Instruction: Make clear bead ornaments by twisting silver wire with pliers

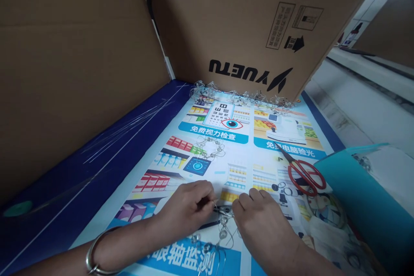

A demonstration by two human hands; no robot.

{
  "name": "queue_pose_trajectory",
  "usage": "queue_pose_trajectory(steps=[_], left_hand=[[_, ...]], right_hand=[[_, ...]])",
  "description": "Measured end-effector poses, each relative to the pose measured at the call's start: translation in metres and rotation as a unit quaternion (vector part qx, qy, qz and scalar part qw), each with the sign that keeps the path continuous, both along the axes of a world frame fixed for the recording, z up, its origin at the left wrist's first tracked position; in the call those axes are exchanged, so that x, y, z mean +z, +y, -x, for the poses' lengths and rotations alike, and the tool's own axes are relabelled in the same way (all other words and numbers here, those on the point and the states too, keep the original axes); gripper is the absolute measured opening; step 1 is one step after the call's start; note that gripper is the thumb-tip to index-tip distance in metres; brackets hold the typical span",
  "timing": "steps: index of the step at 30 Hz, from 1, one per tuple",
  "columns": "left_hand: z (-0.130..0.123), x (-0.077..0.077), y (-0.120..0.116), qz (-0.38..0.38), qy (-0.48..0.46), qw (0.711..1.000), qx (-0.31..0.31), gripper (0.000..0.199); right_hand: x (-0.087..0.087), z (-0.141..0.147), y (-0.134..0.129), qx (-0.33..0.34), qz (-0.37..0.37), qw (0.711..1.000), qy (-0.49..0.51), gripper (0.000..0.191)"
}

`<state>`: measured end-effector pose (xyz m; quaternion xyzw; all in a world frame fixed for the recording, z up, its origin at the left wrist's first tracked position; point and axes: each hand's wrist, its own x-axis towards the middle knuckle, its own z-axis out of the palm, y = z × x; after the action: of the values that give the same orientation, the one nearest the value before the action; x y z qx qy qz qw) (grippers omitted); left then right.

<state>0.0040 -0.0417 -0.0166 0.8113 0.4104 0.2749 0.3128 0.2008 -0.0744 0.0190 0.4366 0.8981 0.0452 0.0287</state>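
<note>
Closely pinched at the left hand, thumb against forefinger, seemingly on a fine end of the beaded wire strand. Curled over at the right hand, with fingertips hidden beside a small metal piece; cannot tell how tight, or on what. Lying in the gap between the two hands and on toward the body, slanting down to the left, with loose wire loops trailing off it. About equally near to either hand, judging by the beads closest to the fingertips. Reaching in low on both sides of the strand, knuckles up on the right, wrist ringed by a bangle on the left. Beyond the strand, on the printed sheet, a beaded ring; to its right and farther off, red-handled scissors; farthest, against a carton, a tangle of wire pieces.
</note>
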Motion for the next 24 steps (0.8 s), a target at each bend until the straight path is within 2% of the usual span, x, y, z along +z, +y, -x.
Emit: queue_pose_trajectory(steps=[15,24], left_hand=[[0.002,0.007,0.002,0.043,0.001,0.999,-0.020,0.017],[0.017,0.023,0.018,0.049,-0.002,0.984,-0.173,0.014]], right_hand=[[0.005,0.007,-0.005,-0.016,0.038,0.999,-0.029,0.008],[0.008,0.005,-0.006,-0.017,0.034,0.999,-0.027,0.010]])
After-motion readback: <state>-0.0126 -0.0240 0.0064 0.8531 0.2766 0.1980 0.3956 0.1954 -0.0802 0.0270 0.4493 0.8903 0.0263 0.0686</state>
